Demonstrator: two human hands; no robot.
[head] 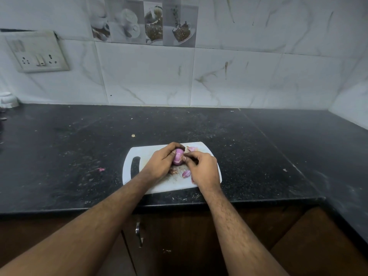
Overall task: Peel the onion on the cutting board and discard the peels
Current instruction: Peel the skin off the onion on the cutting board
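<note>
Onion [177,158] between both hands

I counted one onion [177,158], one white cutting board [159,184] and two hands, left hand [161,163] and right hand [203,170]. I noted two purple peel pieces on the board, one [192,149] at its far edge, one [186,173] near the wrists. One peel scrap [101,169] lay on the counter [59,156]. One switch plate [37,52] was on the wall.
</note>
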